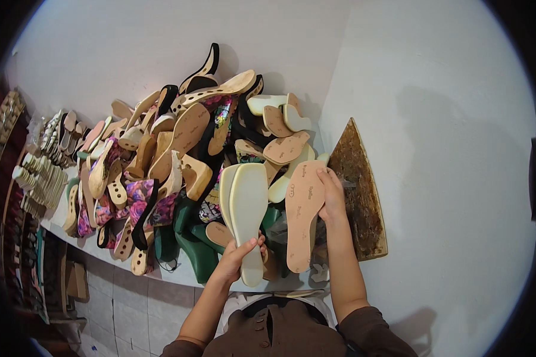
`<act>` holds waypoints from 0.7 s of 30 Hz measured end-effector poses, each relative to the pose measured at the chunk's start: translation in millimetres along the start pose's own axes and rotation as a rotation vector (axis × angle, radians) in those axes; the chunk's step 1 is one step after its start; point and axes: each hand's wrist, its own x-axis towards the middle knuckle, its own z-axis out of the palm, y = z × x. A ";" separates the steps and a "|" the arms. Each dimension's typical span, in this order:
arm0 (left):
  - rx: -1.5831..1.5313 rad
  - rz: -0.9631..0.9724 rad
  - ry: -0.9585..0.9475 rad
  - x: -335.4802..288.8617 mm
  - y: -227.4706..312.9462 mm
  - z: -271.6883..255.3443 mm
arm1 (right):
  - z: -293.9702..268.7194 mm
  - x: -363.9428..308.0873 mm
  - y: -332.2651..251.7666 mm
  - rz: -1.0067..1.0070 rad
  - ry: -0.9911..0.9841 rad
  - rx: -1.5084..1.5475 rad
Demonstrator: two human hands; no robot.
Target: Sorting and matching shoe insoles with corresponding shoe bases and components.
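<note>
My left hand [244, 256] is closed round the narrow heel end of two cream shoe insoles [250, 196], which overlap and stand upright with their broad ends up. In my right hand [332, 193] is a tan insole [304, 214] with small printed marks, gripped at its broad upper end; its narrow end hangs down. A pale edge shows behind this tan insole, so a second layer may lie under it. Both sets are held side by side, apart, above the near edge of the white table [187, 271].
A heap of wooden shoe soles [232, 86], floral-covered wedges [143, 193] and green shoe lasts [199, 256] covers the table. A stained brown board [360, 196] leans in the right corner. Stacked pale pieces [39, 181] sit far left, beside shelves [3, 137].
</note>
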 end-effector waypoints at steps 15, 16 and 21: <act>-0.024 0.115 0.069 12.5 18.8 -1.1 | 69.5 -28.0 -26.1 0.353 -0.485 0.469; -0.020 0.113 0.060 14.7 21.0 -0.8 | 64.6 -22.7 -26.5 0.344 -0.483 0.471; -0.073 0.096 0.012 27.0 28.2 3.2 | 57.0 2.1 -21.6 -0.015 -0.116 -0.493</act>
